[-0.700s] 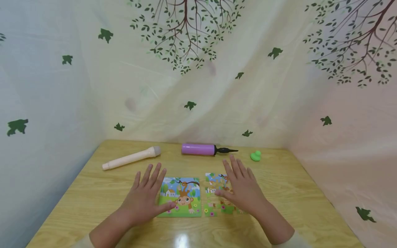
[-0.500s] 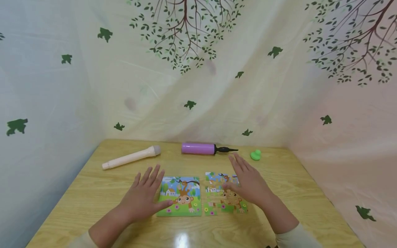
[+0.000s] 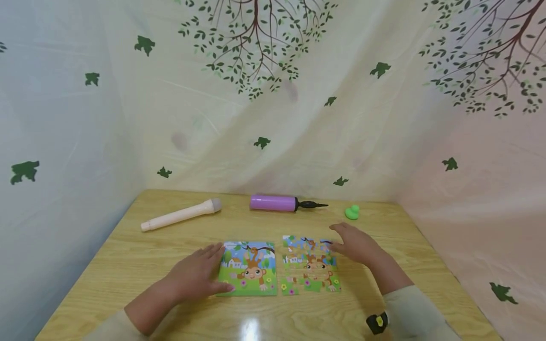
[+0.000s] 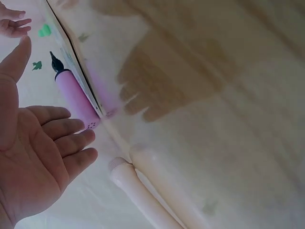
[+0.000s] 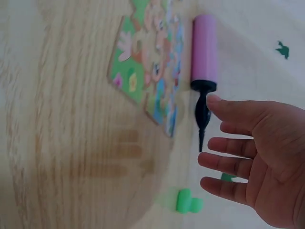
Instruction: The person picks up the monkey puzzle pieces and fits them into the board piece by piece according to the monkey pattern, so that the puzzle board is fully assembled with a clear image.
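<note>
My left hand [image 3: 194, 277] is over the left edge of a square monkey picture board [image 3: 252, 286], its fingers and thumb loosely extended. In the left wrist view the left hand [image 4: 38, 162] shows its palm, with nothing in it. Beside the board lie separated jigsaw puzzle pieces [image 3: 313, 285] with the same monkey scene, small gaps between them. To their upper right is my right hand [image 3: 356, 244], fingers relaxed and holding nothing. The right wrist view shows the right hand [image 5: 276, 157] apart from the jigsaw puzzle [image 5: 128, 78].
Along the back of the wooden table [image 3: 106, 279] lie a white microphone-shaped stick [image 3: 179, 216], a purple hand pump [image 3: 273, 203] with a black nozzle and a green toy duck [image 3: 351, 212]. Behind stands a cloth backdrop [image 3: 290, 156]. A black band-like item [image 3: 377, 323] is by the right sleeve.
My right hand has moved right, off the puzzle pieces, and uncovered them. My left hand has shifted slightly, its fingers now closer together at the board's left edge.
</note>
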Motion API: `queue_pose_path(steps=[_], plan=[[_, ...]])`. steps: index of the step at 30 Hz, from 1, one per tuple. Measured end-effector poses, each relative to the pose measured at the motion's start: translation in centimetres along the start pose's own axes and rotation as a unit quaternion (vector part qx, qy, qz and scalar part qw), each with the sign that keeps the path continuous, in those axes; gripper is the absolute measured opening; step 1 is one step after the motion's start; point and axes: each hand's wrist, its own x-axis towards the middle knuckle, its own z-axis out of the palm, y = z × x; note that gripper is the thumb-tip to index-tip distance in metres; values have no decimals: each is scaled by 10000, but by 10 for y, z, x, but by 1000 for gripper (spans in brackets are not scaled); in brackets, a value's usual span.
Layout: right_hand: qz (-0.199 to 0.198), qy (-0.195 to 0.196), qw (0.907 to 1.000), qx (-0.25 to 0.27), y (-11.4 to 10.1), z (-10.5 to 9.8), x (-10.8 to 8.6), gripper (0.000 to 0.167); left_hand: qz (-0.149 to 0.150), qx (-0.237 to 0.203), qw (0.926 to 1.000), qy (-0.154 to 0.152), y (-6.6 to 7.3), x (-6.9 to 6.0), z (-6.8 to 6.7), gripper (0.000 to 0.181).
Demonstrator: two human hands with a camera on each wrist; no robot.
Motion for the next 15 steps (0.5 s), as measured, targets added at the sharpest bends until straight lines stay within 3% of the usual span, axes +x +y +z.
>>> queue_pose_path(steps=[3,9,15], plan=[[-24,-158,9999,1,7,6,5,57,-79,-57,9997,-229,-1,0,0,101],[-225,-393,9990,59,19,19,19,51,-23,236,9967,-772,-4,1,4,99],[-295,-371,9987,-172,20,25,26,36,46,394,9952,-899,-3,1,2,93]])
